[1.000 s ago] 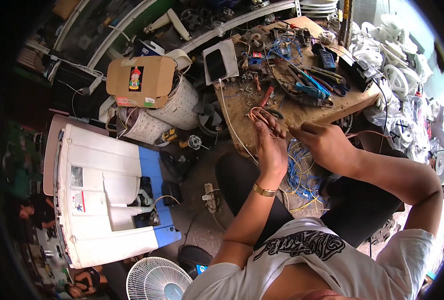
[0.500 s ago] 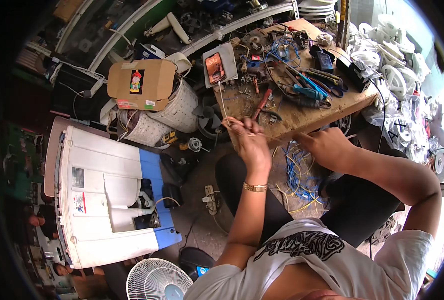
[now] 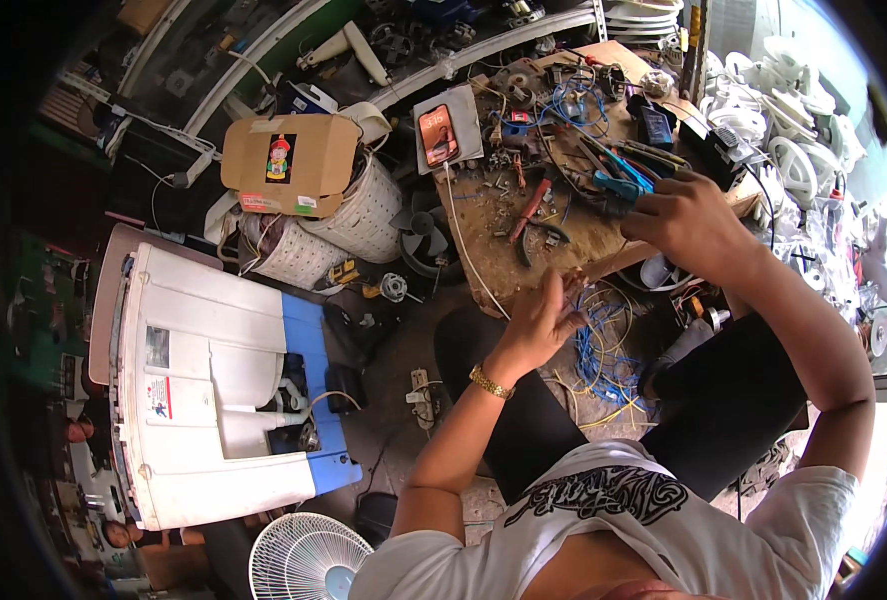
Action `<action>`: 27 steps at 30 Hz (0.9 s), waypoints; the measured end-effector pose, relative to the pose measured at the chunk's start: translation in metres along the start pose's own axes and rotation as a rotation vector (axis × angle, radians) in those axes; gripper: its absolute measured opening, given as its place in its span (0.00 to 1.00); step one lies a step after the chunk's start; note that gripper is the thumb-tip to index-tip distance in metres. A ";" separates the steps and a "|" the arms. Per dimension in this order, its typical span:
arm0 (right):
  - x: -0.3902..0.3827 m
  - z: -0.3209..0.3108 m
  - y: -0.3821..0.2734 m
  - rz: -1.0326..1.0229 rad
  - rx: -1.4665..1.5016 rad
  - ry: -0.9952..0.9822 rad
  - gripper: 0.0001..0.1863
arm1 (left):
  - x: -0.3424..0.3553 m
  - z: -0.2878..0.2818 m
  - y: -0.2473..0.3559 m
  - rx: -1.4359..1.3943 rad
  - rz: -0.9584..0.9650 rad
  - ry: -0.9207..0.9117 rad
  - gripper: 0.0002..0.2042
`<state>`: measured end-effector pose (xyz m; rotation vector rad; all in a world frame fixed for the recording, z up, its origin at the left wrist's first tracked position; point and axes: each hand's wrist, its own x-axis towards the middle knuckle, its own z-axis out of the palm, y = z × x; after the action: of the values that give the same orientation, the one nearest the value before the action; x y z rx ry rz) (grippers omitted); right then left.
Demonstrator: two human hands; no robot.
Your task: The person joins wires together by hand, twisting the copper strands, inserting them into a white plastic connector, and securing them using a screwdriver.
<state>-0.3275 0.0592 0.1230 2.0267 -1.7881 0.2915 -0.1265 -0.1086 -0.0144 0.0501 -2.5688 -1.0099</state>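
My left hand [image 3: 549, 320] is closed below the front edge of the wooden bench [image 3: 494, 255], its fingers round what appears to be copper wire, mostly hidden. My right hand [image 3: 684, 220] is higher and to the right, fingers curled over the bench edge beside blue-handled tools [image 3: 624, 180]; I cannot make out what it holds. Red-handled pliers [image 3: 532, 208] lie above my left hand among small metal scraps. A lit phone [image 3: 438, 137] rests on a grey plate, with a white cable running down.
A white-and-blue appliance body [image 3: 204, 380] stands left, a fan [image 3: 304, 560] below it. A cardboard box [image 3: 244, 165] tops white baskets [image 3: 354, 210]. Tangled blue and yellow wires [image 3: 604, 360] lie on the floor. White plastic parts [image 3: 794, 160] pile right. Other people [image 3: 119, 535] appear at far left.
My right hand has moved up and away from my left, which went left and then back right and down. The copper loops are now mostly out of sight. The phone screen lit up after the oldest frame.
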 end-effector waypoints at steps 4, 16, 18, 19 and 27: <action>0.008 -0.007 -0.013 -0.185 0.005 0.167 0.06 | 0.006 -0.004 0.016 0.038 -0.018 -0.180 0.21; 0.014 0.011 0.006 0.168 0.079 0.169 0.09 | 0.007 -0.011 0.041 -0.385 -0.036 0.155 0.17; 0.011 0.018 0.006 0.220 0.110 0.093 0.10 | 0.010 -0.008 0.048 -0.544 -0.101 0.212 0.16; 0.006 0.024 0.005 0.258 0.123 0.022 0.11 | 0.012 -0.008 0.050 -0.623 -0.134 0.239 0.16; -0.024 0.049 -0.047 0.020 0.030 -0.218 0.10 | 0.026 -0.007 0.015 -0.287 -0.168 0.516 0.17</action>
<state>-0.2904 0.0630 0.0615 2.1326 -1.9437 0.1060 -0.1461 -0.1062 0.0089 0.3994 -1.9625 -1.2296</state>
